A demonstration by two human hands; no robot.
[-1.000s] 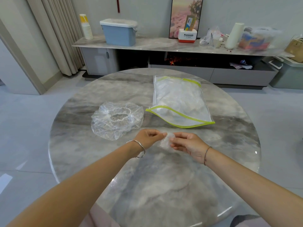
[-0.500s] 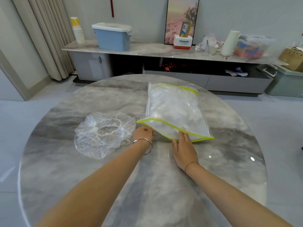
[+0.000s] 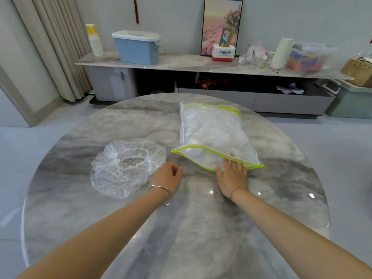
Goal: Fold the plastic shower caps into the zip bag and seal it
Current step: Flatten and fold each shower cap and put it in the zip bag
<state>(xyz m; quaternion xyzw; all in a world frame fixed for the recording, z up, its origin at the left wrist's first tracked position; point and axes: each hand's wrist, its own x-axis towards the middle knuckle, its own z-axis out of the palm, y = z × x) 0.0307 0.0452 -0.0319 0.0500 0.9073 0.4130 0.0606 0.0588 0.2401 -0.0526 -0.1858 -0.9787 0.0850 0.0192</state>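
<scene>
Marble sideboard, beige curtain

It was a home's living room: a round marble tabletop, a long low media console with a framed picture, beige curtains, storage bins.

Two bare forearms, jewellery on both wrists.
L hand: thin silver bangle at wrist; R hand: fine dark cord bracelet.
</scene>
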